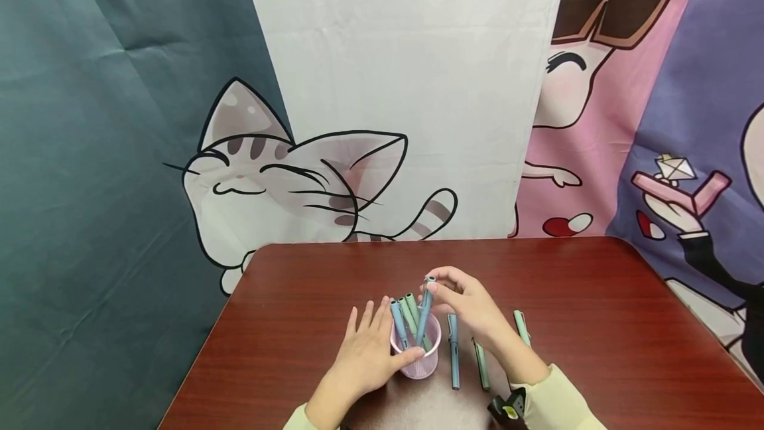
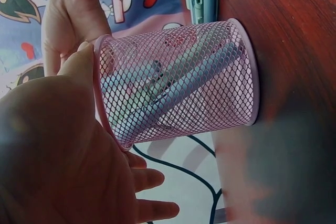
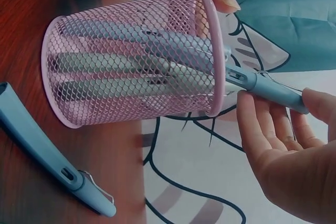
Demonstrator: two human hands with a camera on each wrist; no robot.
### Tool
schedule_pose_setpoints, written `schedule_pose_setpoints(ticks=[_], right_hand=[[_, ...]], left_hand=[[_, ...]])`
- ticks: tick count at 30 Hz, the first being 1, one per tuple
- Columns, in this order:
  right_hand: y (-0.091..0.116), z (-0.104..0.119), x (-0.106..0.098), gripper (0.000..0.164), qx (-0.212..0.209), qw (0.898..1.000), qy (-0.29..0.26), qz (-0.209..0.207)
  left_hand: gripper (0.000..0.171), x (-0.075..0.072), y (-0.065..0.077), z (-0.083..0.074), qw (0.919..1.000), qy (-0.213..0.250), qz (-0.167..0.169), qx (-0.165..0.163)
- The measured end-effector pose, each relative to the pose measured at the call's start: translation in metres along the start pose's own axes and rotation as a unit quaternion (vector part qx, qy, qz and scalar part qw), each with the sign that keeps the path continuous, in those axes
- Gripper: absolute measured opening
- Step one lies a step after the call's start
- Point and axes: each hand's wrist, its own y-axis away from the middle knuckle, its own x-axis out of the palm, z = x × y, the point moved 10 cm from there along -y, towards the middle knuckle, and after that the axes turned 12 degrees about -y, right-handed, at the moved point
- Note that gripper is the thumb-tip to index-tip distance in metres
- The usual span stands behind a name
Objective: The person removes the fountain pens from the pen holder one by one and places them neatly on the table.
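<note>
A pink mesh pen cup point(image 1: 420, 369) stands upright on the table, with a blue pen point(image 1: 398, 320) and green pens point(image 1: 410, 310) leaning inside. My left hand point(image 1: 367, 357) rests at the cup's left side, fingers spread and straight, its thumb lying at the rim. Above the opening, my right hand point(image 1: 468, 300) pinches the capped top of another blue pen point(image 3: 278, 92) between thumb and fingers. That pen's lower part is inside the cup, seen through the mesh point(image 3: 131, 66) in the right wrist view.
Right of the cup lie a blue pen point(image 1: 455, 354), a dark green pen point(image 1: 481, 367) and a light green pen point(image 1: 522, 327), the last partly behind my right forearm. The reddish-brown table point(image 1: 298, 324) ends at a printed cloth backdrop point(image 1: 394, 71).
</note>
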Motion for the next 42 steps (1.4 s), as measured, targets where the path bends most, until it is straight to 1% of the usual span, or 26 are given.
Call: schedule_pose_setpoints(ticks=[8,14,19,21,27,30,34,37,42], right_hand=[[0.000,0.010,-0.013,0.032,0.000,0.998,-0.050,-0.044],[0.005,0.026,-0.028,0.033,-0.022,0.995,-0.043,-0.084],[0.009,0.038,-0.038,0.028,-0.044,0.994,-0.042,-0.087],[0.010,0.040,-0.043,0.027,-0.047,0.994,-0.040,-0.085],[0.017,0.039,-0.057,0.030,-0.033,0.994,-0.013,-0.101],[0.020,0.038,-0.064,0.033,-0.025,0.994,-0.013,-0.107],[0.025,0.038,-0.074,0.033,-0.020,0.993,-0.012,-0.112],[0.028,0.038,-0.083,0.033,-0.018,0.993,0.000,-0.118],[0.035,0.035,-0.096,0.034,-0.007,0.991,0.015,-0.131]], left_hand=[[0.107,0.001,0.000,0.000,1.0000,0.000,0.000,0.000],[0.104,-0.002,0.001,-0.001,1.0000,0.004,-0.004,0.000],[0.102,-0.004,0.001,-0.002,0.9999,0.003,-0.011,0.001],[0.102,-0.005,0.001,-0.002,0.9999,0.002,-0.012,0.001],[0.102,-0.005,0.003,-0.002,0.9998,0.002,-0.018,0.004],[0.102,-0.005,0.003,-0.002,0.9997,0.005,-0.021,0.005],[0.103,-0.004,0.003,-0.002,0.9999,0.004,-0.015,0.003],[0.104,-0.004,0.003,-0.001,0.9999,0.002,-0.011,0.002],[0.105,-0.004,0.003,-0.001,0.9999,0.001,-0.014,0.003]])
